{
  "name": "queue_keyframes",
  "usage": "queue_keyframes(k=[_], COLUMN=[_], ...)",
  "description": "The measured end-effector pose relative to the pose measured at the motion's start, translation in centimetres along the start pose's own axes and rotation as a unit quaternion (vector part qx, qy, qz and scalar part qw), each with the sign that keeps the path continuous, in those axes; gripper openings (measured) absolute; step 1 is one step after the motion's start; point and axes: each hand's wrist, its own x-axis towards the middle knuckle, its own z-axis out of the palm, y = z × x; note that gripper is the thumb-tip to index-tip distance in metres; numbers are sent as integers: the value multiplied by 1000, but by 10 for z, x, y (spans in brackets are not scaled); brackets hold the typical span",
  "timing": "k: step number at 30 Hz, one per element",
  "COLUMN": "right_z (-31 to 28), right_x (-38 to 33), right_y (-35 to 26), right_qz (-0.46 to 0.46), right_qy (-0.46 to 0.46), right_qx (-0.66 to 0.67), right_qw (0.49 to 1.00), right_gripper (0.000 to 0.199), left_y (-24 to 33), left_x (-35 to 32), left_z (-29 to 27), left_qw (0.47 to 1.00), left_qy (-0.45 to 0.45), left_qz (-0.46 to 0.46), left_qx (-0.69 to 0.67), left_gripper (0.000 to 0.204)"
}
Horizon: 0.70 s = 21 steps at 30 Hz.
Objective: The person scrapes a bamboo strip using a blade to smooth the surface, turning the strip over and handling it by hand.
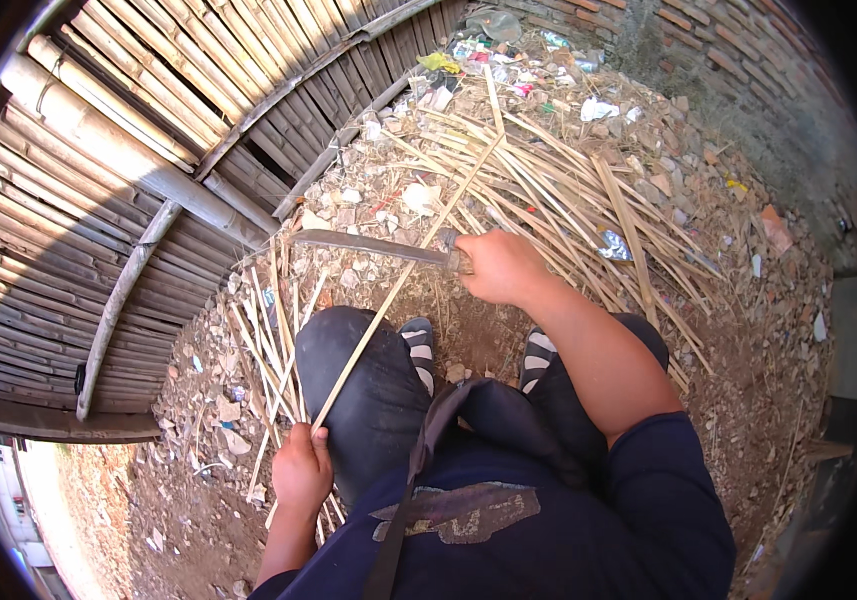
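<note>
My right hand (500, 266) grips the handle of a long knife whose grey blade (363, 243) points left, across a thin bamboo strip (403, 273). My left hand (301, 468) holds the near end of that strip beside my left knee (348, 350). The strip runs up and to the right, over the blade, toward a heap of split bamboo (538, 180). I am crouched, and both striped shoes (418, 345) show between my knees.
A bamboo-slat fence (98, 200) with thick poles fills the left side. Cut strips (268, 340) lie by my left knee. Rubble, stones and litter cover the ground, with a brick wall (708, 50) at the top right.
</note>
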Motion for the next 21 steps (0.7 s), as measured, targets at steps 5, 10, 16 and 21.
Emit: queue_keyframes(k=[5,10,16,21], right_z=[16,18,21,14], right_x=[18,23,2,30], right_y=[44,50,9,66], right_qz=[-5,21,-94,58], right_qy=[15,83,-12,51], right_qx=[54,67,-4,107], right_qw=[998,994,995,991], right_gripper=[32,30,28,34], left_y=[-4,2,-1,10], left_x=[-3,3,5,9], left_z=[12,-2,4,-7], left_qw=[999,999,999,998], left_qy=[-10,-27,-36,-37], left_qz=[-9,6,2,10], left_qx=[-35,-25,-38,-58], left_gripper=[29,33,33,34])
